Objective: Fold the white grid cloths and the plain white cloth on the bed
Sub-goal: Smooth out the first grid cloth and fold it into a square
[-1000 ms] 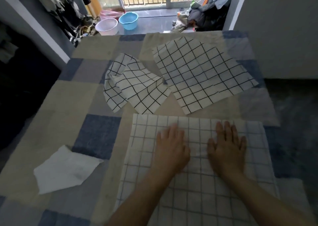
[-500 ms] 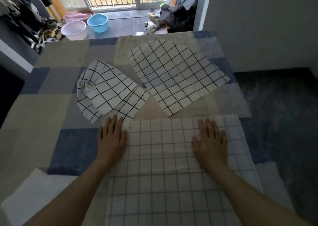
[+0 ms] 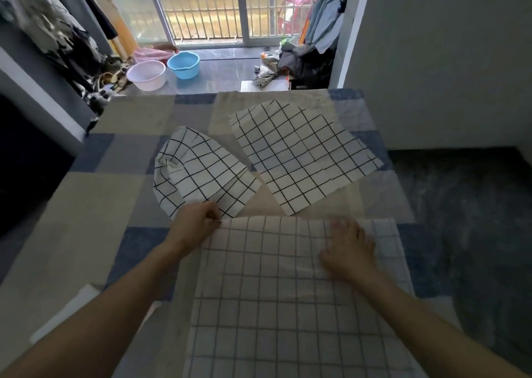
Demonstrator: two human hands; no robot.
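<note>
The left hand (image 3: 195,225) has curled its fingers (image 3: 213,213) round the top left corner of the big grid cloth (image 3: 288,291); a moment ago it lay flat. The right hand (image 3: 349,251) stays flat and loose, pressing the cloth near its right side. This looks like the start of a fold. Two more grid cloths (image 3: 201,176) wait higher up the bed (image 3: 86,233). The plain white cloth (image 3: 72,311) peeks out at the lower left.
</note>
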